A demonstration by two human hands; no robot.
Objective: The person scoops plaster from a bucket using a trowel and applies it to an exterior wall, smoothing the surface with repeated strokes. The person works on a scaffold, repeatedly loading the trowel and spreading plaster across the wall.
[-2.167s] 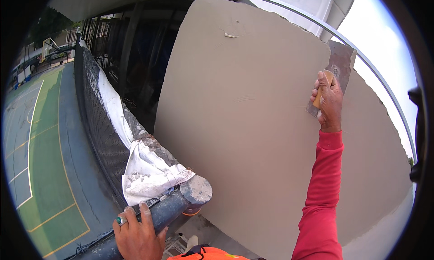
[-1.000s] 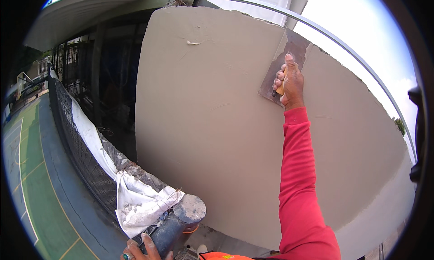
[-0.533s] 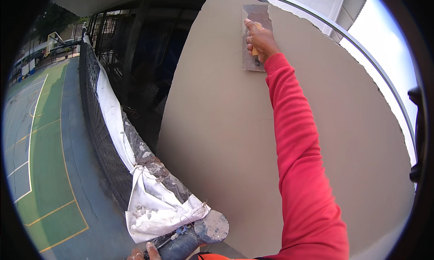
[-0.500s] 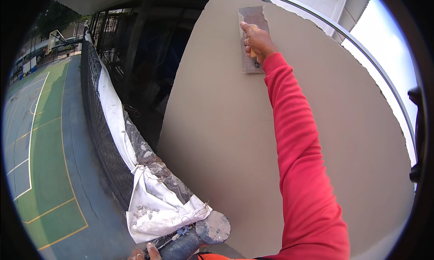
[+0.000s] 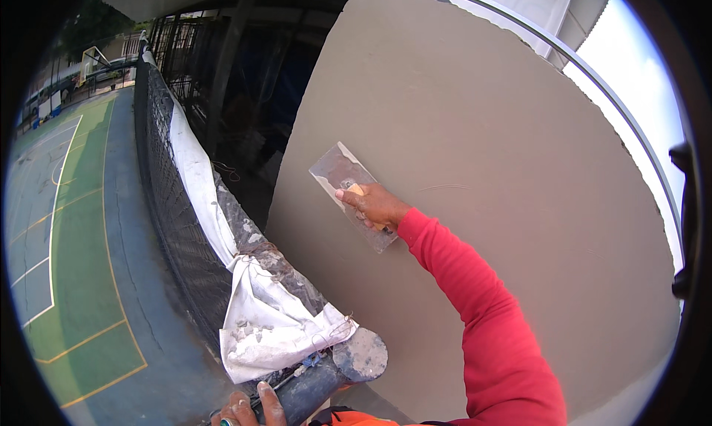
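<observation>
My right hand (image 5: 377,205), in a red sleeve, is closed around the handle of a plastering trowel (image 5: 334,163). The rectangular metal blade lies slantwise against a smooth grey-brown plastered wall (image 5: 519,166), near its left edge. Grey plaster lines the blade's edge. A faint curved mark shows on the plaster right of the trowel. At the bottom edge, my left hand (image 5: 256,408) has its fingers curled over a dark pipe (image 5: 302,393) with a plaster-crusted round end. The picture's edge cuts off most of that hand.
Left of the wall runs a railing with black mesh (image 5: 167,152) and white cloth (image 5: 259,322) tied over it. Beyond and below lies a green and blue sports court (image 5: 89,240). A curved metal rail (image 5: 623,111) passes behind the wall's upper right edge.
My right hand has brought the trowel down and left from near the wall's top, tilting the blade. More of my left hand shows on the pipe.
</observation>
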